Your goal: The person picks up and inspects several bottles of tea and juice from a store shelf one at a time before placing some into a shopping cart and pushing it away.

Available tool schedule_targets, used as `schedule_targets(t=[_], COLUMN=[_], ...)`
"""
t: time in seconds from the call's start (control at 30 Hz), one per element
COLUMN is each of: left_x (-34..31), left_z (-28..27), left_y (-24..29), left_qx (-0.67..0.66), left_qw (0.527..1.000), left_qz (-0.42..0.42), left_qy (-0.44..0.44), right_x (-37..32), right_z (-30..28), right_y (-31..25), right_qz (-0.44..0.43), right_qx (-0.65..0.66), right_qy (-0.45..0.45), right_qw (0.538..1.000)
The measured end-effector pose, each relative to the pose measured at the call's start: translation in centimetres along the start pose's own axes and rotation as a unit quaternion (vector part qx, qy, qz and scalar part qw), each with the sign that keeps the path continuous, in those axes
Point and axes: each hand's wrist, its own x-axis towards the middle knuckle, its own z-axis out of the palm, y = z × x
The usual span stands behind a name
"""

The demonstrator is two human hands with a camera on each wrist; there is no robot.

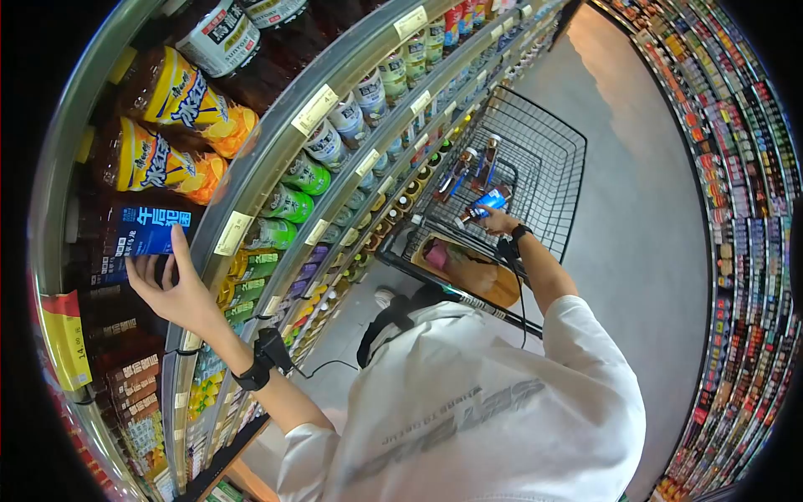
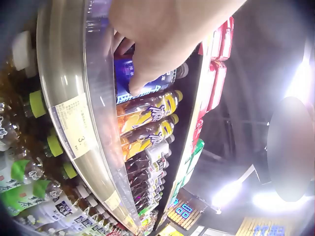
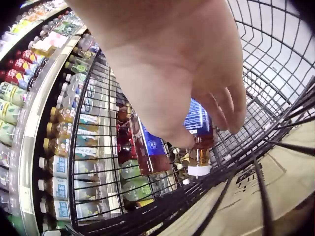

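My left hand (image 1: pixel 159 266) reaches into the upper shelf on the left and grips a dark bottle with a blue label (image 1: pixel 149 234). From the left wrist, the fingers (image 2: pixel 147 59) curl over that blue-labelled bottle (image 2: pixel 156 87), which lies above two yellow-labelled bottles (image 2: pixel 147 112). My right hand (image 1: pixel 499 219) holds another blue-labelled bottle (image 1: pixel 488 201) over the black wire cart (image 1: pixel 548 134). In the right wrist view this bottle (image 3: pixel 198 120) hangs cap down inside the cart basket, pinched between thumb and fingers (image 3: pixel 231 118).
Two bottles (image 1: pixel 475 163) stand in the cart, seen close as a blue-labelled bottle (image 3: pixel 150 147). A brown bag (image 1: pixel 468 272) lies in the cart's near section. Drink shelves (image 1: pixel 335 167) run along the left, packed shelves (image 1: pixel 744 209) along the right, with a grey aisle floor (image 1: pixel 636 209) between.
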Motion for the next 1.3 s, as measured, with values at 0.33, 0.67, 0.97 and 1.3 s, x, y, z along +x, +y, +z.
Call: schedule_targets(t=[0.33,0.67,0.97,1.3], left_x=[-3.7,-4.5,-4.6,-9.3], left_z=[-4.2,-4.6,-3.2,1.2], left_y=[1.5,2.4,4.0,3.9], left_qx=[0.050,0.029,-0.120,-0.162], left_qw=[0.998,0.999,0.976,0.748], left_qz=[0.022,0.032,0.139,0.235], left_qy=[0.028,0.000,-0.115,-0.600], right_x=[10.1,5.0,-8.2,-26.8], right_z=[0.5,-0.4,-5.7,5.9], right_y=[1.2,-1.0,-6.7,-20.5], right_qz=[0.109,-0.035,-0.134,-0.397], right_qx=[-0.180,-0.066,-0.160,-0.092], right_qy=[-0.126,-0.112,0.343,0.425], right_qw=[0.969,0.991,0.916,0.808])
